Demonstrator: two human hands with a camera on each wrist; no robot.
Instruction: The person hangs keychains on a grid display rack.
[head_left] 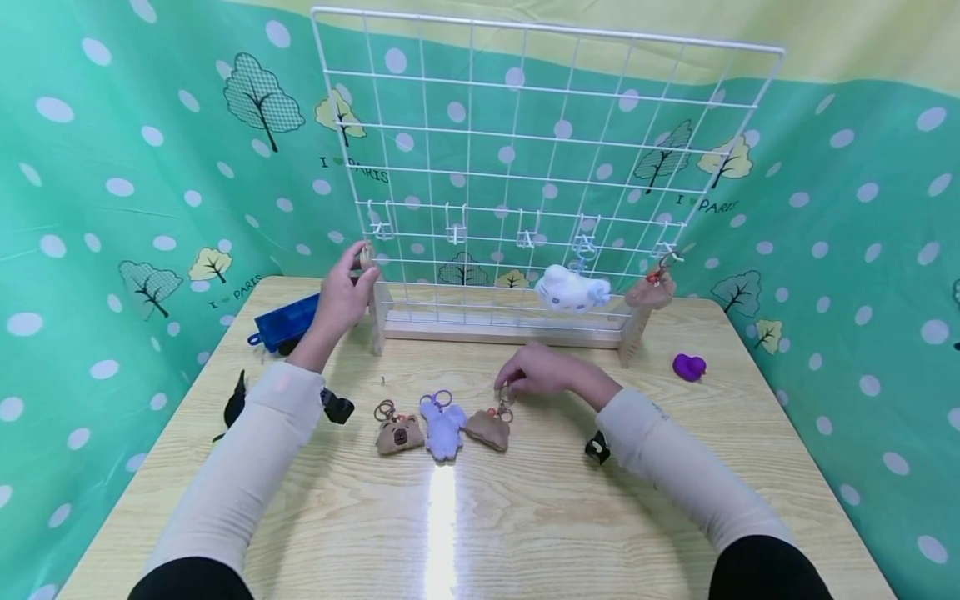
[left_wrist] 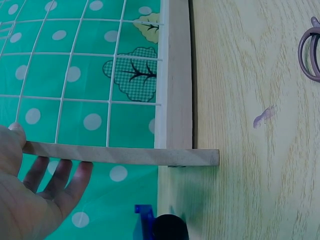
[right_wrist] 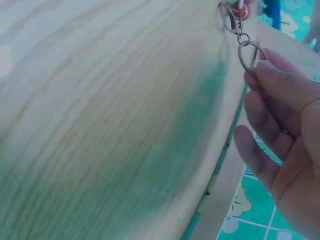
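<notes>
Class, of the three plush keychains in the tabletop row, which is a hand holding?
The brown keychain at the right end: the right hand pinches its ring. The lilac keychain and left-end brown keychain lie untouched.

Bench [head_left: 585,533], wood-grain, bearing: grid rack [head_left: 502,332], touching left grip [head_left: 345,292]; blue container [head_left: 287,323], left of that grip; lavender charm [head_left: 444,432] between two brown charms [head_left: 488,431], left of right grip [head_left: 538,371]; purple item [head_left: 688,367], right of it.
</notes>
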